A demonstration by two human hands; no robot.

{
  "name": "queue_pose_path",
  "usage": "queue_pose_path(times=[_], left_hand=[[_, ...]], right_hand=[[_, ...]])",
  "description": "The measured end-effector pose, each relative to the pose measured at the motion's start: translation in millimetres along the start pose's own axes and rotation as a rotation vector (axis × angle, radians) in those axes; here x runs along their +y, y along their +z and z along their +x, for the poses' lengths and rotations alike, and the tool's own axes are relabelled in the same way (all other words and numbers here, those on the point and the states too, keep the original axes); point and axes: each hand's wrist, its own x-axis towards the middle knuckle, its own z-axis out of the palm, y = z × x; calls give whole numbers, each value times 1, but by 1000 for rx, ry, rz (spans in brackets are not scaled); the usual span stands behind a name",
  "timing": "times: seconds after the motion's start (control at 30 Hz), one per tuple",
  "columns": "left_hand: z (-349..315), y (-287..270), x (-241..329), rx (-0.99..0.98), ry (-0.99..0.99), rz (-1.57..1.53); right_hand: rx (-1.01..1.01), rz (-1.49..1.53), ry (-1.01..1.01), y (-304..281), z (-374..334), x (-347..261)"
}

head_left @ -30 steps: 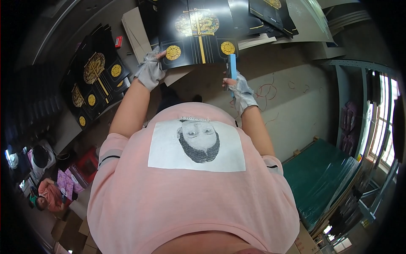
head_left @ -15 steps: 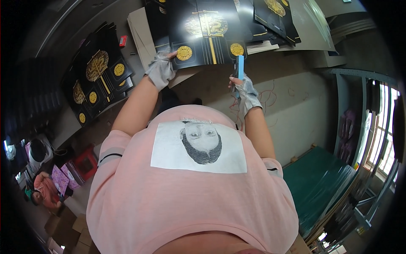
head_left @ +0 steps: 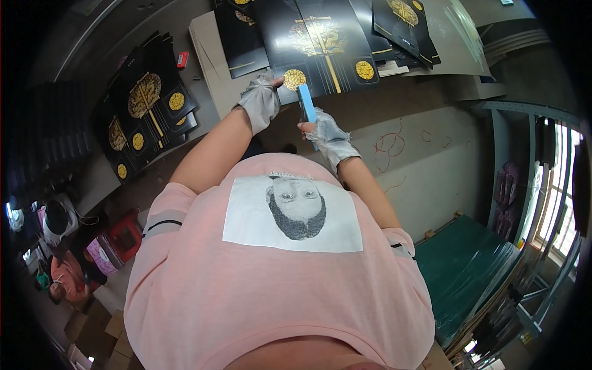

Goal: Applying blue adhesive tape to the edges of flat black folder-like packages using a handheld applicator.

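A large glossy black printed card sheet (head_left: 317,52) with gold medallions and a gold central design lies at the table's near edge. Its near left corner is pinched in the fingers of my left hand (head_left: 260,103), which wears a grey fingerless glove. My right hand (head_left: 331,137), gloved alike, is closed around a blue stapler (head_left: 306,102). The stapler's tip is at the sheet's near edge, just below the left medallion. Whether its jaws are pressed together cannot be made out.
More black and gold sheets (head_left: 145,102) are stacked at the left, near a small red box (head_left: 182,60). Other printed sheets (head_left: 404,24) lie at the far right of the table. A green wrapped stack (head_left: 472,271) stands low on the right. A person (head_left: 68,277) is at the far left.
The sheet and my left hand have shifted right. My right hand has carried the stapler left, from below the right medallion to below the left one.
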Motion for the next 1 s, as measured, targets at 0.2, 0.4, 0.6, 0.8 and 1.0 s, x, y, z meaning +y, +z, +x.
queue_pose_path(times=[0.2, 0.4, 0.6, 0.8, 1.0], left_hand=[[5, 9, 7, 4, 16, -49], [-7, 13, 151, 645, 426, 3], [18, -48, 225, 492, 378, 446], [22, -55, 258, 558, 156, 1525], [-25, -53, 190, 260, 36, 803]], right_hand=[[-60, 93, 207, -16, -34, -44], [-263, -46, 125, -84, -87, -39], [-186, -4, 239, -105, -98, -55], [-98, 143, 238, -97, -85, -33], [311, 695, 324, -62, -75, -16]])
